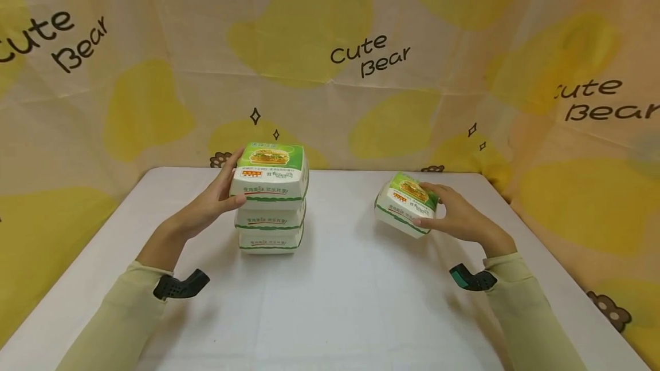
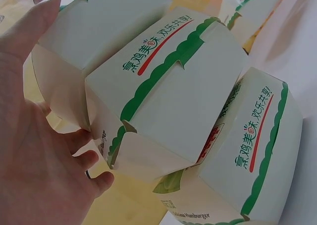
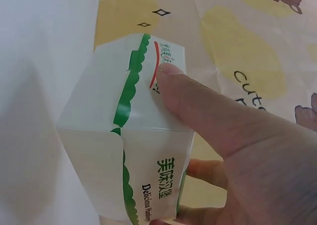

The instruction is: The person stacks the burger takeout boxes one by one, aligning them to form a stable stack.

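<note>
Three white and green burger boxes stand stacked on the left of the table in the head view. My left hand [image 1: 215, 193] grips the top burger box [image 1: 270, 173] by its left side, thumb at the front. Below it are the middle box [image 1: 270, 218] and the bottom box [image 1: 270, 240]. In the left wrist view the top box [image 2: 106, 29] sits between thumb and fingers. On the right, my right hand [image 1: 459, 210] holds another burger box [image 1: 404, 202], tilted, its thumb on the printed front [image 3: 143, 81] in the right wrist view.
A white table [image 1: 330, 296] lies under the boxes. Behind and beside it hangs a yellow patterned cloth [image 1: 304, 27] with "Cute Bear" lettering. A dark band [image 1: 180, 284] sits on the left sleeve, and another dark band [image 1: 472, 277] on the right.
</note>
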Available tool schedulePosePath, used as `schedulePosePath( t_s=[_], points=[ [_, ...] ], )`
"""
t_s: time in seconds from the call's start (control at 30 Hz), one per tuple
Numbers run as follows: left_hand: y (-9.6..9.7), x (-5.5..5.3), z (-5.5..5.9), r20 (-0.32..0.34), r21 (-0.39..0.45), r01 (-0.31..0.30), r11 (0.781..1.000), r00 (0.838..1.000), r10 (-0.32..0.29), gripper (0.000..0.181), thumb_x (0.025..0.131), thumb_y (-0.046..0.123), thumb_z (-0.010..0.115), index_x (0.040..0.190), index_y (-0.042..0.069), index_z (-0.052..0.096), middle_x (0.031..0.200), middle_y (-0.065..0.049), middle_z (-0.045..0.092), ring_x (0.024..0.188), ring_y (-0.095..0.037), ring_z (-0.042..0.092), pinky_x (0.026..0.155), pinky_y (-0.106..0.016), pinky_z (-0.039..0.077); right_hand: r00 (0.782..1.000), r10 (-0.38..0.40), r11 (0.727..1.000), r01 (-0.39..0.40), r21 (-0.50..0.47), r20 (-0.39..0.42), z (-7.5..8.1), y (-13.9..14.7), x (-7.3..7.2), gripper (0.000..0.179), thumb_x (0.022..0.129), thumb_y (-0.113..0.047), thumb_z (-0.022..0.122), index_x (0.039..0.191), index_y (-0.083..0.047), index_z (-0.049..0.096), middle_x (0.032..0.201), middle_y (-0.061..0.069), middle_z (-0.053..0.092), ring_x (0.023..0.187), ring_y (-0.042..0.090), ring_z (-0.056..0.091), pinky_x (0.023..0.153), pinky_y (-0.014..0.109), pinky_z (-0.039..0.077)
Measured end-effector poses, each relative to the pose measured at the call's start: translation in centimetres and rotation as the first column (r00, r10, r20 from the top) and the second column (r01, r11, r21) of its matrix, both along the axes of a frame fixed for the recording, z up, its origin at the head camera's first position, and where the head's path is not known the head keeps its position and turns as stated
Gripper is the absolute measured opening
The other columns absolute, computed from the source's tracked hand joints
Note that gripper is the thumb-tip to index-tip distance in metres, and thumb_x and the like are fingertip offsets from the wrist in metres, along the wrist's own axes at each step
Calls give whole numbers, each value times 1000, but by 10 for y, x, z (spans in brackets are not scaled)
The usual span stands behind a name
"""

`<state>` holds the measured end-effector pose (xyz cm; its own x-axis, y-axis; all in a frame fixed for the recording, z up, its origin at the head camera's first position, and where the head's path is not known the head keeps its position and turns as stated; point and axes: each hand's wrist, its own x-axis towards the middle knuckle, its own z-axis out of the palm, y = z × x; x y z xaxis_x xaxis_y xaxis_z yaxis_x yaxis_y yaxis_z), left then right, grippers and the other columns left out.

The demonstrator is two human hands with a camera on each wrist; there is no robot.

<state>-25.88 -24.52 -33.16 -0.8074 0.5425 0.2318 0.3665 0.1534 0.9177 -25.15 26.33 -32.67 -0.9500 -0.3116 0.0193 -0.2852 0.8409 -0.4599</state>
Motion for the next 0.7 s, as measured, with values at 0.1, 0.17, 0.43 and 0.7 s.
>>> schedulePosePath(
  t_s=[0.1, 0.17, 0.43, 0.7],
  points=[
    [-1, 1, 0, 0, 0, -1, 1000, 1000, 1, 87, 103, 34, 56, 159, 44, -10, 167, -14, 13, 145, -27, 31, 112, -69, 29, 1000, 4, 1000, -4, 0, -10, 4, -3, 2, 96, 86, -51, 76, 159, -8, 29, 161, 27, 30, 144, 48, 32, 112, 74, 31],
    [-1, 2, 0, 1, -1, -2, 1000, 1000, 2, 87, 103, 34, 56, 159, 43, -10, 167, -14, 13, 144, -23, 32, 113, -68, 29, 1000, 13, 1000, -13, -1, -20, 6, -5, 5, 96, 86, -51, 76, 158, -8, 30, 161, 26, 30, 144, 47, 32, 112, 73, 31],
    [1, 2, 1, -7, 4, 2, 1000, 1000, -2, 85, 104, 28, 55, 159, 43, -8, 167, -13, 13, 145, -22, 31, 114, -70, 26, 998, 34, 999, -35, -6, -47, 13, -9, 11, 95, 87, -51, 76, 158, -7, 31, 161, 27, 29, 144, 48, 31, 111, 73, 32],
    [1, 4, 0, 5, 10, -3, 1000, 1000, 3, 86, 103, 27, 55, 159, 43, -9, 170, -10, 4, 150, -32, 20, 116, -74, 17, 998, 27, 1000, -27, -4, -57, 14, -8, 12, 95, 86, -48, 77, 158, -6, 32, 160, 26, 31, 144, 48, 32, 112, 73, 32]
  ],
)
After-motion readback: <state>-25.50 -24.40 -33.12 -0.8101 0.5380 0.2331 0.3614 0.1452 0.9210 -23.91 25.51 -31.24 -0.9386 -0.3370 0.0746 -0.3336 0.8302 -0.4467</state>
